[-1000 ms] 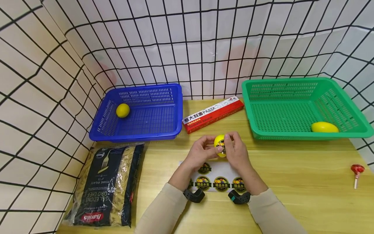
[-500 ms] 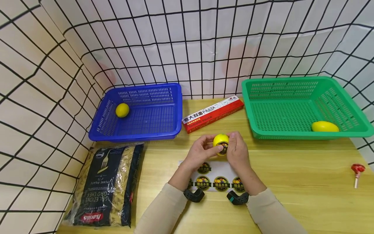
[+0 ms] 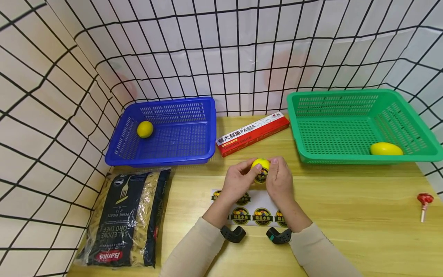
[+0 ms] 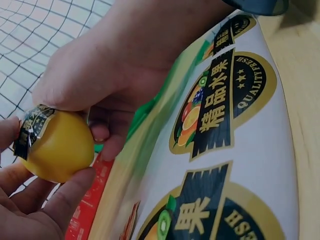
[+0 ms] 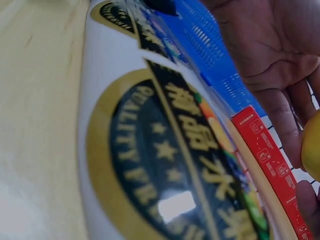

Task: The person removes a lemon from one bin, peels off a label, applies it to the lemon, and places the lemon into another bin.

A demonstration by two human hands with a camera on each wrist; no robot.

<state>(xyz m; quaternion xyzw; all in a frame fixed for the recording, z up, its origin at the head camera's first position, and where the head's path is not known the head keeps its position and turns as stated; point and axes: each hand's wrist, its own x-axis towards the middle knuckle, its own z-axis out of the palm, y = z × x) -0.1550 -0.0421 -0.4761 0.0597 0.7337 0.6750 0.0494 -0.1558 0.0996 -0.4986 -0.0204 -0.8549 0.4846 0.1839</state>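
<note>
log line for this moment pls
left hand: holds lemon | right hand: presses sticker on lemon | below: sticker sheet

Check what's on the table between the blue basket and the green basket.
In the head view, a red pasta box lies slanted on the wooden table between the blue basket and the green basket, touching neither.

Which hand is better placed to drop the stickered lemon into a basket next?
Either could. The left hand and the right hand both hold the lemon. The right suits the green basket; the left suits the blue basket.
</note>
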